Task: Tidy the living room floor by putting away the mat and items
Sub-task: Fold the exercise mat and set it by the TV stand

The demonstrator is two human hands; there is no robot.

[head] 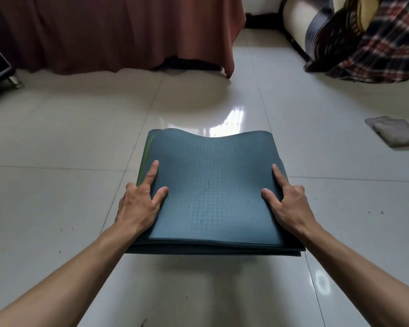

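At frame centre, left hand (137,206) and right hand (291,206) pinch the folded mat (213,185) by its side edges; it looks soft, light and floppy, best supported on both sides.

bare left hand (137,206) and right hand (291,205), bare forearms (64,277)

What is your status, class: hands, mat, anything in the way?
Hands: left hand and right hand grip folded mat by its side edges. Mat held above the floor. Grey cloth on floor to the right, clear of it.
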